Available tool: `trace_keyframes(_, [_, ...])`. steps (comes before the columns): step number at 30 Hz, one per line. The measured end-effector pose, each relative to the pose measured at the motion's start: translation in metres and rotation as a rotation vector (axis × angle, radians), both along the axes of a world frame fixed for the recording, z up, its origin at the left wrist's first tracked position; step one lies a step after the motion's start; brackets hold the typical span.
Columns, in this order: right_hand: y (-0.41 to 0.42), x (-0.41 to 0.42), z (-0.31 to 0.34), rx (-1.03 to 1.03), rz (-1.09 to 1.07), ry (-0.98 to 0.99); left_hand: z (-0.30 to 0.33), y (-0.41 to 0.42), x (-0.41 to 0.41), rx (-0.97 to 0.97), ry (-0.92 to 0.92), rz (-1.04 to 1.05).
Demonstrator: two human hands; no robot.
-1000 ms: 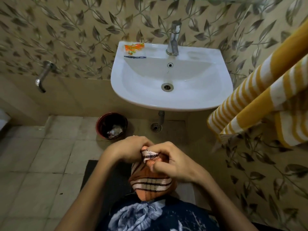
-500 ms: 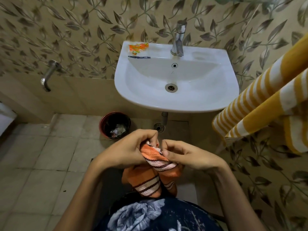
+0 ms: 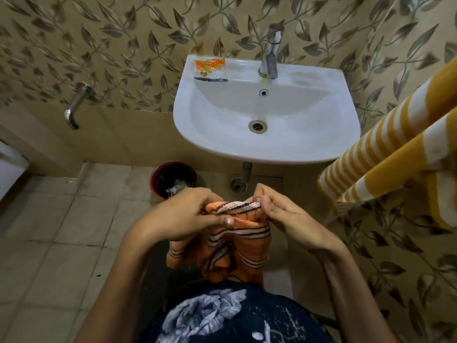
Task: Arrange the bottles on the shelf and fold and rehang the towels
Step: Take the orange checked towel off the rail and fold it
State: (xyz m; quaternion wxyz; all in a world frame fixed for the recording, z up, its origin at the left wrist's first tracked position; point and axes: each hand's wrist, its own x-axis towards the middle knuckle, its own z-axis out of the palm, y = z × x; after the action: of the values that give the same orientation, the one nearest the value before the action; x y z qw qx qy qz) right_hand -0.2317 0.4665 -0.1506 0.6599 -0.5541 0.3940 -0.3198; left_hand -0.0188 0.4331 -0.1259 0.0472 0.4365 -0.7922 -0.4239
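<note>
Below the sink (image 3: pixel 267 149), both hands, left (image 3: pixel 183 219) and right (image 3: pixel 289 216), pinch the unfolded orange towel (image 3: pixel 237 246); yellow towel (image 3: pixel 385 174) already hangs, bottles unseen

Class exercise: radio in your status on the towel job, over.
Left hand and right hand both grip orange striped towel, bunched, not yet folded. Yellow striped towel hangs at right. Nothing in the way.

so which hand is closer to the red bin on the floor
Left. The left hand sits just below and right of the red bin, overlapping its rim in view. The right hand is farther right, across the orange towel.
</note>
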Motion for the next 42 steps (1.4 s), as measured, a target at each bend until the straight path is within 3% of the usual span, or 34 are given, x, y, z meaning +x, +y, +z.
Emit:
trace_keyframes(3, [-0.002, 0.003, 0.0, 0.111, -0.026, -0.078, 0.001, 0.005, -0.006, -0.047, 0.195, 0.038])
trace_keyframes(5, [-0.003, 0.006, 0.003, 0.103, 0.076, -0.016, 0.004, 0.007, -0.011, -0.028, 0.342, 0.003])
trace_keyframes(8, [-0.003, 0.005, 0.006, 0.063, 0.197, 0.103, -0.001, 0.007, -0.017, 0.016, 0.408, -0.065])
trace_keyframes(11, [-0.004, 0.002, 0.006, -0.011, 0.178, 0.167, -0.009, 0.005, -0.022, 0.127, 0.49, -0.047])
trace_keyframes(18, [-0.01, -0.009, 0.022, -0.19, -0.217, -0.087, -0.036, 0.001, -0.022, 0.346, 0.531, -0.102])
trace_keyframes(22, [-0.016, -0.019, 0.036, -0.028, -0.268, -0.364, -0.053, -0.005, -0.015, 0.321, 0.376, -0.077])
trace_keyframes(26, [-0.029, -0.038, 0.045, -0.023, -0.452, -0.504, -0.056, -0.006, -0.008, 0.186, 0.432, 0.064])
trace_keyframes(29, [-0.032, -0.034, 0.036, -0.061, -0.491, -0.166, -0.047, -0.007, -0.017, 0.01, 0.584, 0.211])
trace_keyframes(32, [-0.027, -0.016, 0.02, -0.221, -0.042, 0.433, -0.03, -0.01, -0.026, -0.061, 0.625, 0.194])
trace_keyframes(34, [-0.022, -0.008, 0.014, -0.273, 0.171, 0.508, -0.022, -0.011, -0.025, -0.066, 0.603, 0.155])
trace_keyframes(42, [-0.042, -0.03, 0.041, -0.365, -0.551, -0.005, -0.034, -0.01, 0.015, 0.023, 0.354, 0.144])
